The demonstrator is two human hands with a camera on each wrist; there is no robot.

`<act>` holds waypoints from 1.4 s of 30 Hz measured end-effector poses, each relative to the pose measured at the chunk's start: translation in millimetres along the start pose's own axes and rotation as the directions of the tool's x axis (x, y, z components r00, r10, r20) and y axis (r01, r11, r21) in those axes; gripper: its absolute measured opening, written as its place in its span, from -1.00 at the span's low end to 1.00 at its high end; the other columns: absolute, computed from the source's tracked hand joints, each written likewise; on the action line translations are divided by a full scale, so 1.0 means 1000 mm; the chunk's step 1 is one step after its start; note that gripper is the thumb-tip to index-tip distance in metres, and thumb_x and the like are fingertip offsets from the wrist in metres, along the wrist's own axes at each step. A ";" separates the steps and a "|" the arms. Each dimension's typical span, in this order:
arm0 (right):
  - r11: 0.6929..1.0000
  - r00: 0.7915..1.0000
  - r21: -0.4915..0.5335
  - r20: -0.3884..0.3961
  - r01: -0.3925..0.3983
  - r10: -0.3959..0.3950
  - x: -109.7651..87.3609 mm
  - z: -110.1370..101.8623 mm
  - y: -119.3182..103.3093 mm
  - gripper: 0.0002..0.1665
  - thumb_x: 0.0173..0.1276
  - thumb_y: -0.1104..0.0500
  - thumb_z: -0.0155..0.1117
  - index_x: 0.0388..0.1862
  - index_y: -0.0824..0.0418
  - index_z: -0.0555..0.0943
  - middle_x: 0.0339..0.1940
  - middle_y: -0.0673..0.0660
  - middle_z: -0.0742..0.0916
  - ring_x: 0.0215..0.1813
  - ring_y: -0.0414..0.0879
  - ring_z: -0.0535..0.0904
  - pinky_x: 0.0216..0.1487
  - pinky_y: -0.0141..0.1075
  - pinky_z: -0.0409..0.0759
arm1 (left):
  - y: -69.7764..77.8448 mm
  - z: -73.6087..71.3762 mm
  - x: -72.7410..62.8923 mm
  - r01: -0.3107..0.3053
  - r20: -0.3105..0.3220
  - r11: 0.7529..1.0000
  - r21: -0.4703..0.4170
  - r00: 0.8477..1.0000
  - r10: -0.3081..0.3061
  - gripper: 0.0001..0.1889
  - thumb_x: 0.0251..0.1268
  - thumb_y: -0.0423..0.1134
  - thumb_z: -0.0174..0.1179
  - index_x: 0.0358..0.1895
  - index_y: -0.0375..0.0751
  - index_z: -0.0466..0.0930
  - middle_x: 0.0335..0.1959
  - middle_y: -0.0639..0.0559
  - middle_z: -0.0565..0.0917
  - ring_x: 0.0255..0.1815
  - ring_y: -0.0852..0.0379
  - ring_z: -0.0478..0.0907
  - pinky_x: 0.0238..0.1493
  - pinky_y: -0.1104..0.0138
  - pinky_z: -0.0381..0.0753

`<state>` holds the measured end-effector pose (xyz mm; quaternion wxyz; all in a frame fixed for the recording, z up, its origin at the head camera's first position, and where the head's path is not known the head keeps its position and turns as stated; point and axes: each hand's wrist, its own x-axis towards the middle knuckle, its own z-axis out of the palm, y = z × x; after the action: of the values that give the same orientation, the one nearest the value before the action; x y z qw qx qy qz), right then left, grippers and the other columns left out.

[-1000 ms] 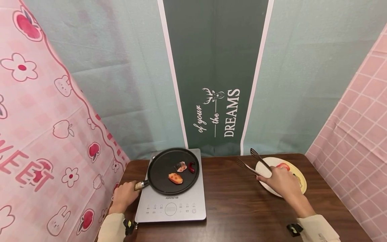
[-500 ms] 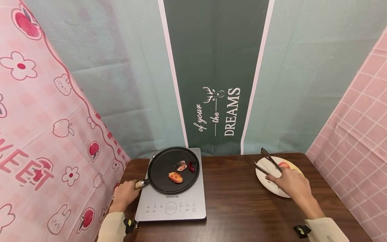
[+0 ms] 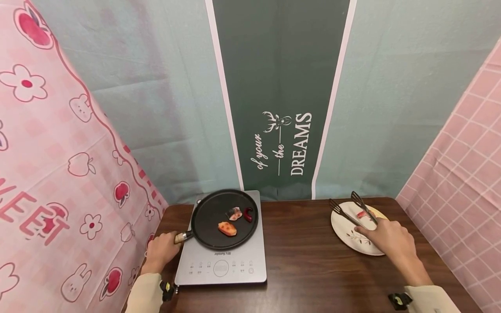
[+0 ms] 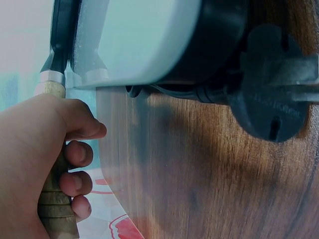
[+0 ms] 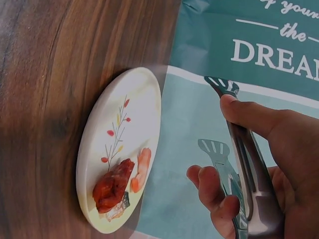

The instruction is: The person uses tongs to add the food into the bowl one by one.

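My left hand (image 3: 162, 250) grips the wooden handle (image 4: 56, 199) of a flat black frying pan (image 3: 207, 224). In the pan lie an orange-brown browned piece (image 3: 227, 229), a dark-skinned fish piece (image 3: 235, 214) and a curved dark red piece (image 3: 248, 214). At the right, my right hand (image 3: 393, 241) holds metal tongs (image 5: 254, 184) with slotted ends, thumb on one arm and fingers on the other. The tongs stand spread above a white plate (image 3: 344, 237), with nothing between their ends. On the plate, a dark red meat piece (image 5: 114, 186) lies beside a pink-orange piece (image 5: 142, 169).
Under the pan is a silver induction cooker (image 3: 256, 258) on the brown wooden table (image 3: 301, 261). A black cable (image 4: 174, 92) runs at the cooker's edge in the left wrist view. Patterned cloths (image 3: 176, 108) hang behind the table and on both sides.
My right hand has moved right with the tongs, bringing their slotted ends over the plate and uncovering its leaf pattern. My left hand and the pan stay in place.
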<state>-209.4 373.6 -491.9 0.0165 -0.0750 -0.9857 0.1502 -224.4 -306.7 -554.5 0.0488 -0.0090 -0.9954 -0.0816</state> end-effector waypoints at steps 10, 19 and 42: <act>0.998 0.997 0.009 0.045 -0.061 0.061 -0.002 -0.001 0.015 0.07 0.22 -0.70 0.19 -0.40 0.37 0.64 -0.36 0.64 0.65 -0.41 0.49 0.63 -0.50 0.17 0.49 | 0.000 0.000 0.000 0.005 0.010 1.000 -0.005 1.000 -0.005 -0.85 0.26 -0.21 0.38 -0.26 -0.22 0.68 -0.40 -0.21 0.75 -0.44 -0.29 0.69 -0.42 -0.13 0.56; 0.998 0.997 0.024 0.041 -0.065 0.064 -0.003 0.001 0.032 0.05 0.30 -0.61 0.22 -0.20 0.45 0.69 -0.24 0.72 0.66 -0.32 0.59 0.64 -0.49 0.18 0.49 | -0.001 0.002 -0.001 0.009 0.017 1.000 -0.005 1.000 -0.009 -0.82 0.26 -0.20 0.38 -0.22 -0.24 0.69 -0.40 -0.21 0.75 -0.44 -0.28 0.69 -0.41 -0.14 0.57; 0.985 0.976 0.027 0.137 -0.172 0.166 0.001 0.011 0.052 0.24 0.21 -0.69 0.21 -0.08 0.57 0.64 -0.23 0.71 0.64 -0.33 0.47 0.66 -0.44 0.15 0.51 | 0.000 0.001 0.001 0.015 0.020 1.000 -0.001 1.000 -0.015 -0.82 0.26 -0.20 0.37 -0.20 -0.24 0.70 -0.40 -0.21 0.75 -0.43 -0.28 0.69 -0.39 -0.14 0.57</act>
<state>-203.2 419.6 -518.2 -0.0613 -0.1479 -0.9715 0.1749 -225.8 -306.8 -555.4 0.0380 -0.0023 -0.9959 -0.0825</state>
